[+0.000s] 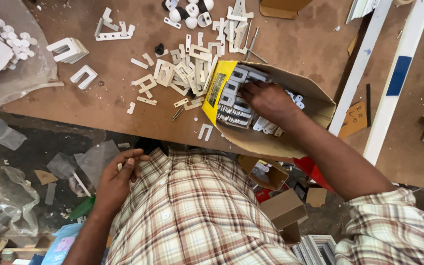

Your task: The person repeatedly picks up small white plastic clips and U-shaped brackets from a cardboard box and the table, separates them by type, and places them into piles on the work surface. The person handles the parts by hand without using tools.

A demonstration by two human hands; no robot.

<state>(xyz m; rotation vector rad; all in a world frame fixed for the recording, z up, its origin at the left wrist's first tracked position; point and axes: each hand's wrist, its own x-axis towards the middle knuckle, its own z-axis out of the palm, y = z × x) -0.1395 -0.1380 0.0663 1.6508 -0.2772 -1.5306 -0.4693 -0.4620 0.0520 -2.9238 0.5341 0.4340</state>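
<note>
Right hand point(270, 101) is dug into the cardboard box point(315, 105) at the table edge, fingers curled over the white brackets point(236, 95); actual grip can't be told. Left hand point(119, 176) pinches a small white piece by the shirt. The box overhangs, so a hard tug could probably tip it off.

Brackets point(182, 73) crowding box point(315, 105) mouth

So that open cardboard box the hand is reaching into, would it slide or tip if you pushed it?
The cardboard box is packed with white plastic brackets, so it probably feels heavy and would slide rather than tip. It overhangs the wooden table edge, so a shove could drop it. Its flaps look soft and creased, likely bending when the right hand grips them.
</note>
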